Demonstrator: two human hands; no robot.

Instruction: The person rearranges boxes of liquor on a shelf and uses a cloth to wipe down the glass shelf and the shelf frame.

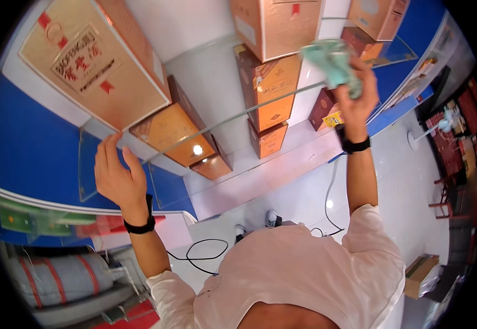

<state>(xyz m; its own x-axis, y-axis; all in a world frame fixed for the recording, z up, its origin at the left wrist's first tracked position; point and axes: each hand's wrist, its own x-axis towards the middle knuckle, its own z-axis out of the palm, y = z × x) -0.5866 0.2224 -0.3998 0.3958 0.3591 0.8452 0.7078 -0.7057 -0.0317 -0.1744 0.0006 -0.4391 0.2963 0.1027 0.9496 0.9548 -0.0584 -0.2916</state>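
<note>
A crumpled pale green cloth (329, 61) is pinched in my right hand (360, 94), slightly blurred. It is in front of the boxes at the right part of the glass shelf (238, 117). My left hand (121, 172) is empty, its thumb apart from the fingers. Its fingertips are at the bottom corner of a large gold carton (94, 66) bearing writing; whether they press on it I cannot tell. Another gold carton (290, 31) stands upright in the middle, above an orange box (277, 86).
Orange boxes (177, 133) also stand below the left carton. A blue side panel (37, 135) bounds the shelves on the left. Black cable (205, 259) loops over the tiled floor by my feet. A white fan (427, 131) and an open cardboard box (421, 273) are at the right.
</note>
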